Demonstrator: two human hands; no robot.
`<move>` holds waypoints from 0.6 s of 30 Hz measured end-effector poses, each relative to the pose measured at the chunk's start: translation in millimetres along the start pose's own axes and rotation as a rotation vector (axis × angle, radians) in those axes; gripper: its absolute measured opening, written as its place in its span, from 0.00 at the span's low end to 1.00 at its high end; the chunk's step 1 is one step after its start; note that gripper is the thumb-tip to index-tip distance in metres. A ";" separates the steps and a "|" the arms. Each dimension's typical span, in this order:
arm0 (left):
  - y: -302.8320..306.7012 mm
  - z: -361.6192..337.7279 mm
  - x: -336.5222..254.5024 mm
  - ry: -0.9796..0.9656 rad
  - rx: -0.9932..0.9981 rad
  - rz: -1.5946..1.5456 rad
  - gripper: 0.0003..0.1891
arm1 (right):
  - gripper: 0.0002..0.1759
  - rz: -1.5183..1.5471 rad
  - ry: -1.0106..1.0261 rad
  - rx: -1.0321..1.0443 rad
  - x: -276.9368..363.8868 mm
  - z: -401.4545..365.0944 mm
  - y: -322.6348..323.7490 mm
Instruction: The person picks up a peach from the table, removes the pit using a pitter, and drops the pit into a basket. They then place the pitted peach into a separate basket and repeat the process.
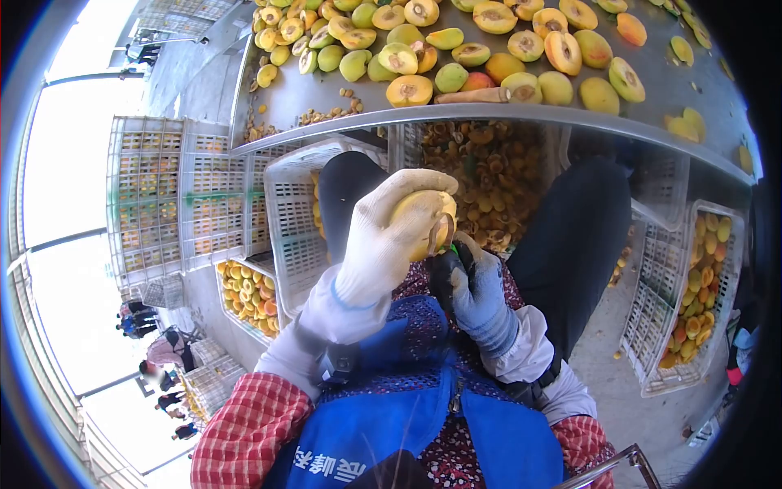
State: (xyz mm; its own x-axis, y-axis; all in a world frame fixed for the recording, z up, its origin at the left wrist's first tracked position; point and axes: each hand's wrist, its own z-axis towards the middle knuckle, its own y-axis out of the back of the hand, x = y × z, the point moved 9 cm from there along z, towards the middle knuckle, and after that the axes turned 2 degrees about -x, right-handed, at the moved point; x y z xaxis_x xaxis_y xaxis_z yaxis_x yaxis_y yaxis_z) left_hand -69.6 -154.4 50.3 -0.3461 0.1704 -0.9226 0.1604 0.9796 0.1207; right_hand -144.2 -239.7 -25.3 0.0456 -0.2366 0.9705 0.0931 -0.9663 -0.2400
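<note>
My left hand (383, 224), in a white knit glove, has its fingers wrapped round a yellow peach (419, 213) above my lap. My right hand (479, 297), in a blue-and-grey coated glove, is closed on a small curved-blade knife (441, 234). Its thin metal blade lies against the peach's right side, and a bit of green shows by my fingers. Most of the handle is hidden in my grip. Just beyond my hands, the metal table (318, 102) bears many halved and whole peaches (521, 49).
A wooden-looking stick (472, 96) lies near the table edge. Under it stands a crate of peach scraps (481, 171) between my knees. White crates stand at left (301, 220) and right (652, 293). Tall crate stacks (147, 196) and several people are farther left.
</note>
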 end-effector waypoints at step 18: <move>-9.1 12.4 -12.5 -0.372 0.222 0.340 0.14 | 0.22 0.941 -0.625 0.345 -15.8 -15.1 -37.8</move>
State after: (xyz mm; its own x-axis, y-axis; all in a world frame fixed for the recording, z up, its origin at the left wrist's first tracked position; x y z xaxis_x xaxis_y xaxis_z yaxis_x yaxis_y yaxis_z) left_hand -55.3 -166.7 56.1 0.1027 0.3853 -0.9171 0.4113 0.8230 0.3918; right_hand -163.5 -201.0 -31.2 0.7097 -0.6577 0.2524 0.0227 -0.3367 -0.9413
